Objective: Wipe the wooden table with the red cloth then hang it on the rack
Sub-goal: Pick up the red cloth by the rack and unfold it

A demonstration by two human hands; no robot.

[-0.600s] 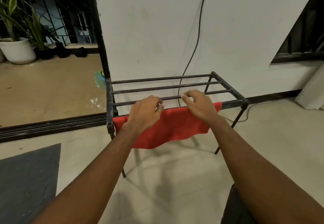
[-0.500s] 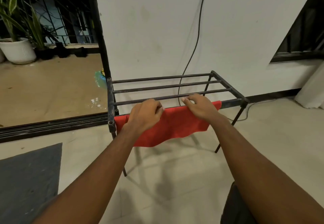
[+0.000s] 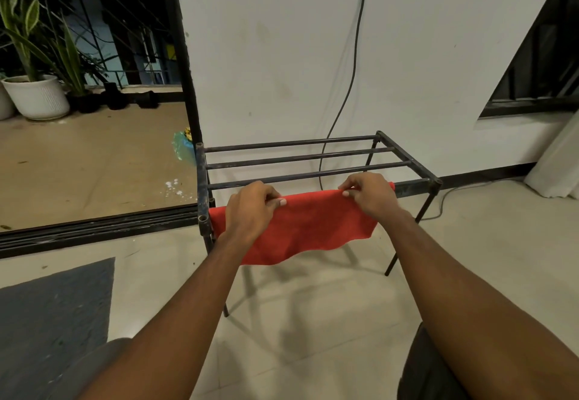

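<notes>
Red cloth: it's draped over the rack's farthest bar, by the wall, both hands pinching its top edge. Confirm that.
Wrong bar. The head view shows the red cloth draped over the rack's nearest bar, away from the wall; left hand and right hand do pinch its top edge.

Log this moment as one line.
stage: hanging | red cloth: draped over rack front bar | left hand, right hand: pinching top edge

a plain bright red cloth [image 3: 300, 227] hangs over the black metal rack [image 3: 297, 158] in front of me. the wall [image 3: 282, 54] is off-white, crossed by a black cable [image 3: 354, 54]. the floor [image 3: 313, 321] is pale beige, the mat [image 3: 47, 321] dark grey, the ribbed plant pot [image 3: 37, 95] white.
</notes>
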